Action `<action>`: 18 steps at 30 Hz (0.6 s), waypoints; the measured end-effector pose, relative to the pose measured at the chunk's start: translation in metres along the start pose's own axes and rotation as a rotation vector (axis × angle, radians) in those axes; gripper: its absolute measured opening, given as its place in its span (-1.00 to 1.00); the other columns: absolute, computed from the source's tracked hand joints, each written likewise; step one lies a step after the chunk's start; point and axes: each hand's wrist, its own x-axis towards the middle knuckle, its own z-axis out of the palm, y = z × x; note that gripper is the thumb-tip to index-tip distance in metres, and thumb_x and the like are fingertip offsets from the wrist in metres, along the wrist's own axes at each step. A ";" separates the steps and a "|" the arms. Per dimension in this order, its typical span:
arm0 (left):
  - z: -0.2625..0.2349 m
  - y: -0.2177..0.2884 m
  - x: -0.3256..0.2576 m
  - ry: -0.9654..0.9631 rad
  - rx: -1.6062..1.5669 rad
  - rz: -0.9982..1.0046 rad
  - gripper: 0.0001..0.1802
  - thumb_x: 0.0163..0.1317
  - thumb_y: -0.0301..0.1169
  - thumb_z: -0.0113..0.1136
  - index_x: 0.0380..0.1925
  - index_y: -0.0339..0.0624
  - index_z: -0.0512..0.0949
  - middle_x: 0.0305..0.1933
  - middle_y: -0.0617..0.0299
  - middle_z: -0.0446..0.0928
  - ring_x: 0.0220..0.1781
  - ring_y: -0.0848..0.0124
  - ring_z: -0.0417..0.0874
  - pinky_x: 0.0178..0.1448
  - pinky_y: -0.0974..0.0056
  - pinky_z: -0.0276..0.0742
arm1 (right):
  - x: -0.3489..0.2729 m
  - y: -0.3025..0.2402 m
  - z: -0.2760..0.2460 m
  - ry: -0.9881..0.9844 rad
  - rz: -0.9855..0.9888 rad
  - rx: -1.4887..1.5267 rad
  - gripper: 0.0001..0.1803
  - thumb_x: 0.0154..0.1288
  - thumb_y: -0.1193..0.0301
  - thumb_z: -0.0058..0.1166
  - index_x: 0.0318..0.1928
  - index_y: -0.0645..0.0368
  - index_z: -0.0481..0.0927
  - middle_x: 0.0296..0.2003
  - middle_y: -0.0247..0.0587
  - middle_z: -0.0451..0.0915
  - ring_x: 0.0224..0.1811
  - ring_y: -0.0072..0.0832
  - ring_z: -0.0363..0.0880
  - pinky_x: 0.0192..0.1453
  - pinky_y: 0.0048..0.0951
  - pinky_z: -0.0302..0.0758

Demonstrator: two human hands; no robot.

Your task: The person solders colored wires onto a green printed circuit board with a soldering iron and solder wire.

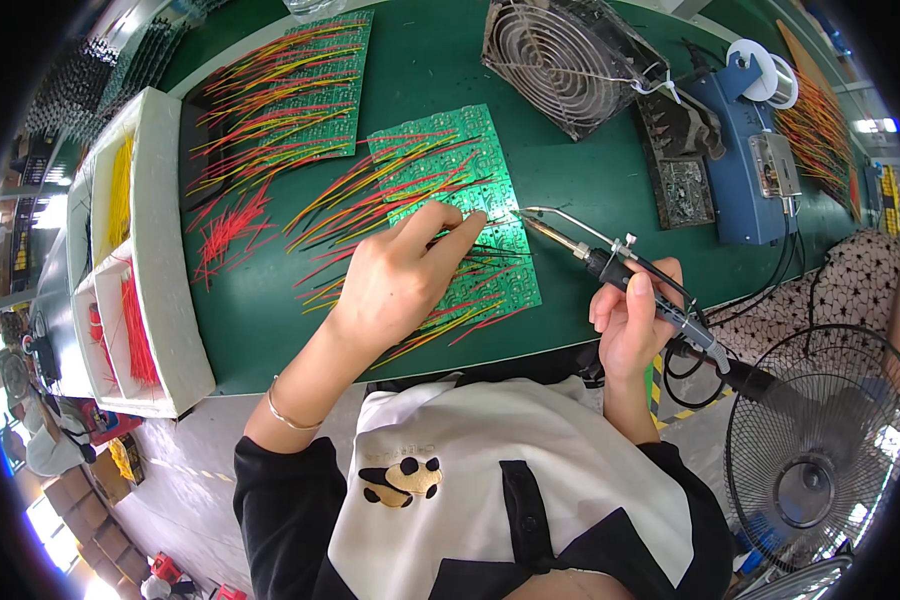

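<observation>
A green circuit board panel [527, 285] lies on the table before me, with rows of red, yellow and black wires [345, 200] sticking out to its left. My left hand [395, 275] is over the panel, thumb and fingertips pinched together close to its surface. What the pinch holds is too small to make out. My right hand [638, 308] grips a soldering iron [610, 268] fitted with a thin curved solder feed tube [570, 217]. The iron's tip points left, at the panel's right part, just right of my left fingertips. Contact with the board cannot be judged.
Another wired panel [340, 120] lies far left, near loose red wires [232, 232]. A white foam box [160, 240] of yellow and red wires stands left. At the back is a fan [560, 60]; right, a blue solder feeder [740, 150]. A round fan [805, 480] stands lower right.
</observation>
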 end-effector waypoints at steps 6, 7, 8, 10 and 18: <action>-0.009 -0.003 0.007 0.166 0.139 0.132 -0.57 -0.23 -0.72 0.11 -0.22 -0.30 0.56 -0.44 0.21 0.46 -0.53 0.36 0.52 -0.51 0.32 0.44 | 0.005 0.000 0.000 0.091 -0.065 0.104 -0.79 0.31 0.34 -0.16 -0.30 0.27 0.32 -0.74 -0.23 0.34 -0.84 -0.62 0.22 -0.76 -0.63 0.21; -0.014 -0.003 0.010 0.238 0.228 0.195 -0.56 -0.24 -0.73 0.09 -0.21 -0.32 0.55 -0.48 0.22 0.47 -0.56 0.36 0.51 -0.52 0.33 0.43 | 0.006 0.002 0.000 0.128 -0.085 0.108 -0.79 0.32 0.34 -0.18 -0.29 0.27 0.32 -0.72 -0.22 0.34 -0.84 -0.62 0.22 -0.76 -0.62 0.22; -0.018 0.000 0.008 0.235 0.229 0.201 -0.56 -0.24 -0.73 0.09 -0.21 -0.32 0.55 -0.48 0.22 0.47 -0.56 0.36 0.51 -0.52 0.33 0.43 | 0.006 0.002 -0.002 0.166 -0.107 0.115 -0.78 0.32 0.33 -0.19 -0.28 0.27 0.33 -0.70 -0.22 0.35 -0.84 -0.62 0.21 -0.77 -0.61 0.22; -0.026 0.012 -0.001 0.155 0.205 0.109 -0.54 -0.24 -0.56 0.22 -0.18 -0.30 0.54 -0.64 0.30 0.30 -0.65 0.48 0.37 -0.63 0.40 0.27 | 0.006 -0.003 0.000 0.199 -0.081 0.043 -0.75 0.35 0.26 -0.26 -0.28 0.23 0.30 -0.76 -0.33 0.25 -0.81 -0.66 0.14 -0.71 -0.62 0.16; 0.005 0.034 -0.029 -0.001 -0.108 -0.049 -0.72 0.00 -0.70 0.07 -0.23 -0.41 0.33 -0.47 0.07 0.51 -0.58 0.19 0.52 -0.53 0.25 0.43 | 0.000 -0.009 -0.009 0.133 -0.061 0.092 -0.78 0.34 0.32 -0.24 -0.27 0.24 0.33 -0.73 -0.31 0.28 -0.81 -0.67 0.15 -0.72 -0.63 0.17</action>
